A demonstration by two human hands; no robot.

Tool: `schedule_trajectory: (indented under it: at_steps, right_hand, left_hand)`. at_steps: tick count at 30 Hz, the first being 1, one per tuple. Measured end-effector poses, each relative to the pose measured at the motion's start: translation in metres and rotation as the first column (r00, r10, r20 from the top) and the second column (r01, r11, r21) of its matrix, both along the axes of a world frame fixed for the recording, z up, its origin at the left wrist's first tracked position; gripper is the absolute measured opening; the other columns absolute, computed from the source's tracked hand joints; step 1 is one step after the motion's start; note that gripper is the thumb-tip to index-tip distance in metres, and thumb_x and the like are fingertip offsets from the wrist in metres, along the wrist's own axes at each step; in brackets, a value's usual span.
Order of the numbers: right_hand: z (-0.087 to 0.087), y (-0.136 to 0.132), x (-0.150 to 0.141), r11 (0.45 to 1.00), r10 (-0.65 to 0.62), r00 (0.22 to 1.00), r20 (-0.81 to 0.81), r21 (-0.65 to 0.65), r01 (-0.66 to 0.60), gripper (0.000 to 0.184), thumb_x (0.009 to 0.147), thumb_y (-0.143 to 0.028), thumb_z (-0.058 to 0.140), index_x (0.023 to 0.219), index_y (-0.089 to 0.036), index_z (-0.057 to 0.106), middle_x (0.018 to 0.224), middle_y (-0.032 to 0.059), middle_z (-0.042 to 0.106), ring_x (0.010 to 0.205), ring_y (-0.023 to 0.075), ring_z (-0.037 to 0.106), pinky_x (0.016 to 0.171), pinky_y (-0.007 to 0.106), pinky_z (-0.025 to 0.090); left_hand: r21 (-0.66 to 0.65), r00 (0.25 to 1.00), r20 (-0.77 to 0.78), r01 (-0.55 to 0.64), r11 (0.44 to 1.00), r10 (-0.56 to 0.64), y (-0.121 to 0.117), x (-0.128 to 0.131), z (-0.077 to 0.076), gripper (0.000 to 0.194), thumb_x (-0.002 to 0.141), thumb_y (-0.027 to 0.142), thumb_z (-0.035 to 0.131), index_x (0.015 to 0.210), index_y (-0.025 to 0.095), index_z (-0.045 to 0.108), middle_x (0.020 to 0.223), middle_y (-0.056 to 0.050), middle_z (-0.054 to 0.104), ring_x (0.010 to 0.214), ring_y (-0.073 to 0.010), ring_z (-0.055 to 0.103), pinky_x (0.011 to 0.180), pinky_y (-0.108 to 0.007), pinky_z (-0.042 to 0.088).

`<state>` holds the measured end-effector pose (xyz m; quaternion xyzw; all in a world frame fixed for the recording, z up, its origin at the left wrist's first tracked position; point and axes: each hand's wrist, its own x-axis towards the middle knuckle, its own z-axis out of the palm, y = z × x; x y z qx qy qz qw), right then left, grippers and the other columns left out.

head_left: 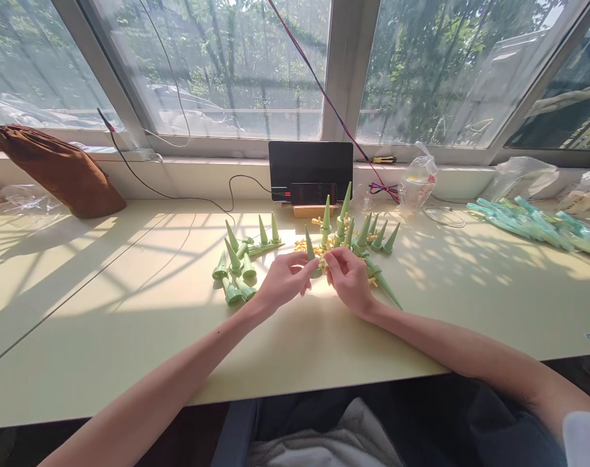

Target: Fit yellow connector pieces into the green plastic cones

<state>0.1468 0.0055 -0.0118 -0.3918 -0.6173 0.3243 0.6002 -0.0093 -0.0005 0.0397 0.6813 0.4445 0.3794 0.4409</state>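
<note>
My left hand [286,279] is closed, thumb and fingers pinched on a slim green plastic cone [309,242] that points up. Just to its right, my right hand [349,277] pinches at its fingertips; what lies between them is too small and covered to make out. The fingertips of both hands almost meet. Small yellow pieces [301,246] lie in a pile right behind the hands. Tall green cones [344,202] stand beyond the pile. More green cones [233,258] stand and lie to the left, and a long cone [386,285] lies beside my right wrist.
A black tablet [310,162] leans at the window, with a phone [313,194] on a small stand [313,211] before it. A brown pouch [76,175] stands left, cable trailing nearby. Clear plastic bags [418,180] and wrapped teal pieces [523,224] are on the right.
</note>
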Motion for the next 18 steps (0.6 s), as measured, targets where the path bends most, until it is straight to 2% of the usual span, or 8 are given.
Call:
schedule_trajectory:
  at_steps: [3,6,12,18]
  right_hand:
    - [0.001,0.0,0.0,1.0,-0.01,1.0,-0.004,-0.004,0.01,0.024,0.092,-0.042,0.051,0.081,-0.021,0.053,0.059,-0.0045,0.049,0.048,0.01,0.046,0.046,0.023,0.038]
    - [0.001,0.0,0.0,1.0,-0.017,1.0,-0.016,-0.02,0.017,0.025,0.092,-0.044,0.051,0.08,-0.021,0.053,0.057,-0.0052,0.047,0.047,0.0099,0.045,0.045,0.023,0.037]
    - [0.001,0.0,-0.002,0.997,0.021,0.999,-0.031,-0.073,-0.023,0.028,0.093,-0.046,0.05,0.079,-0.021,0.051,0.051,-0.0069,0.045,0.042,0.0088,0.044,0.043,0.022,0.035]
    - [0.001,0.001,0.0,0.988,0.095,0.995,-0.032,-0.123,-0.098,0.039,0.095,-0.047,0.046,0.067,-0.021,0.04,0.044,-0.008,0.042,0.038,0.0073,0.041,0.042,0.022,0.031]
  left_hand:
    - [0.02,0.999,0.004,0.035,0.999,-0.035,0.0,0.001,-0.001,0.019,0.083,0.033,0.061,0.081,0.015,0.065,0.087,-0.006,0.067,0.055,-0.0099,0.058,0.047,-0.022,0.044]
    - [0.078,0.999,-0.005,0.05,0.996,-0.05,0.002,0.001,-0.008,0.021,0.081,0.032,0.063,0.095,0.016,0.066,0.096,-0.007,0.067,0.062,-0.0118,0.059,0.05,-0.023,0.049]
    - [0.278,0.996,-0.092,0.005,0.961,0.021,0.005,0.0,-0.017,0.016,0.083,0.03,0.061,0.09,0.016,0.064,0.086,-0.004,0.065,0.066,-0.0115,0.058,0.064,-0.026,0.055]
    - [0.424,0.983,-0.16,-0.012,0.906,0.088,0.006,-0.001,-0.019,0.017,0.083,0.021,0.059,0.1,0.019,0.065,0.086,0.0,0.066,0.064,-0.0096,0.056,0.066,-0.026,0.054]
